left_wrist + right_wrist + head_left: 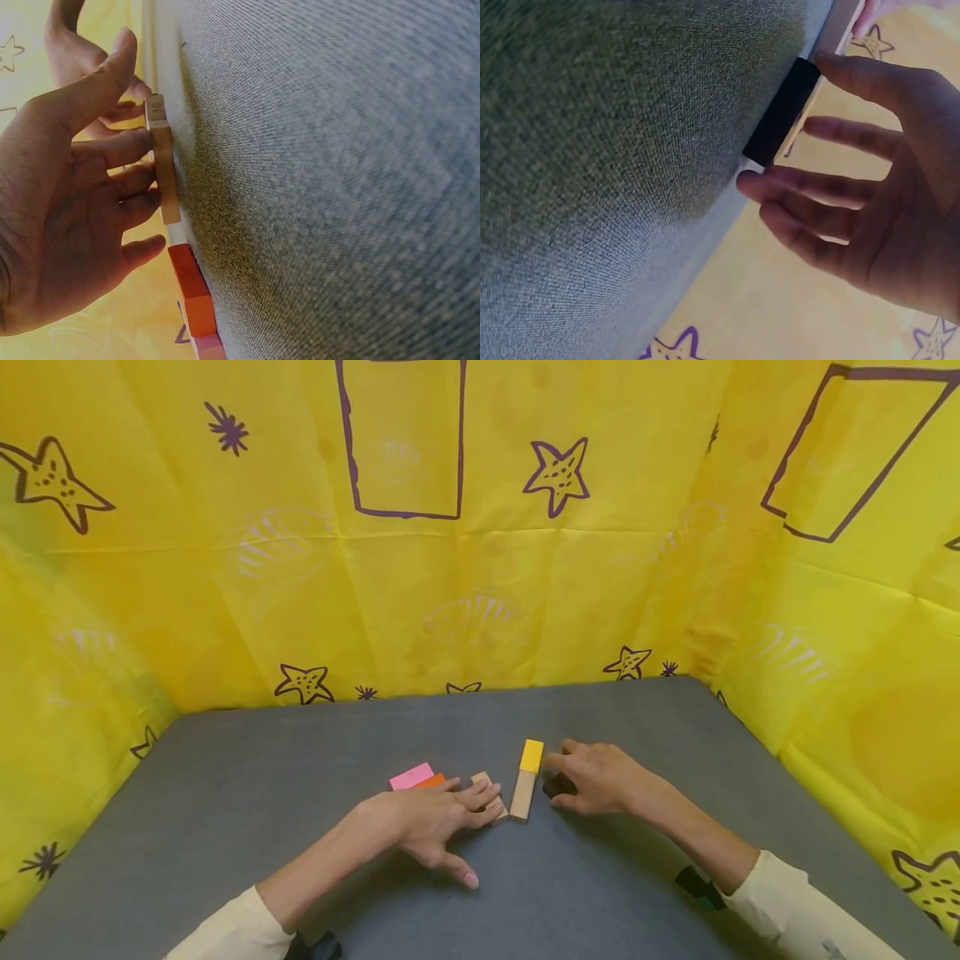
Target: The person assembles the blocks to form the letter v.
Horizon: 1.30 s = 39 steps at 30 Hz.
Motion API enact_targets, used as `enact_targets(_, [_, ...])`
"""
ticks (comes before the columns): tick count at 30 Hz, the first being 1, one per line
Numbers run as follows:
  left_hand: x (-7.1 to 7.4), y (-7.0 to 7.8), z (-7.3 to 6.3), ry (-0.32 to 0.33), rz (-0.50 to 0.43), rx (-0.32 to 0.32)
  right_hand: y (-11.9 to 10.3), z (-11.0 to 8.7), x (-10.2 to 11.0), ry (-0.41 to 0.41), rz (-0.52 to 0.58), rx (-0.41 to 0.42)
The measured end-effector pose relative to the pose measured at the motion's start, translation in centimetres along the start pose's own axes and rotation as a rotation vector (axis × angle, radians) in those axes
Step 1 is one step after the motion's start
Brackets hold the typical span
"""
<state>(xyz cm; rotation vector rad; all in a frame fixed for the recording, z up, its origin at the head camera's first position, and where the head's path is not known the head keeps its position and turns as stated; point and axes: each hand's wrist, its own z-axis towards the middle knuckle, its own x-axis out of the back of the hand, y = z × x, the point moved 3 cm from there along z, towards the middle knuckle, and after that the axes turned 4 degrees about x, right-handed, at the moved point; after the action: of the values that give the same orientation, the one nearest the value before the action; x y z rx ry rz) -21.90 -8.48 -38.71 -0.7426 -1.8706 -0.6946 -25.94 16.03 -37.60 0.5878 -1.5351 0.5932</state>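
Black block (782, 112) was gripped right of the yellow block (532, 756) by the right hand (600, 777).
Judged light, stiff and best pinched endwise; the left hand (433, 825) was spread over a wooden block (168, 184).

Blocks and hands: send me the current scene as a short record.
Left hand: touches one plain wooden block
Right hand: at the black block; grip unclear
Yellow block: end to end with another plain wooden block
Pink block: beside the orange block
Surface: grey table
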Motion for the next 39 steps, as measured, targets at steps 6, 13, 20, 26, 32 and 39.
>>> enact_targets(6, [0.0, 0.0, 0.0, 0.000, 0.009, 0.001, -0.1, -0.1, -0.1, -0.006, -0.005, -0.004])
enact_targets(13, [0.1, 0.1, -0.1, 0.003, 0.010, 0.002, -0.1, -0.1, 0.0, -0.019, 0.001, -0.006])
enact_targets(20, [-0.1, 0.1, 0.0, 0.018, 0.014, 0.012, 0.0, -0.5, 0.4, 0.006, -0.001, 0.007])
enact_targets(26, [-0.2, 0.2, 0.0, 0.019, 0.020, 0.011, 0.5, -0.8, 1.3, 0.047, 0.028, 0.023])
enact_targets(32, [-0.1, 0.2, -0.1, 0.019, 0.024, 0.010, 1.1, -1.2, 2.3, 0.096, 0.018, 0.025])
enact_targets(39, [-0.1, 0.2, -0.1, 0.012, 0.020, 0.011, 1.5, -1.1, 2.6, 0.155, 0.020, 0.039])
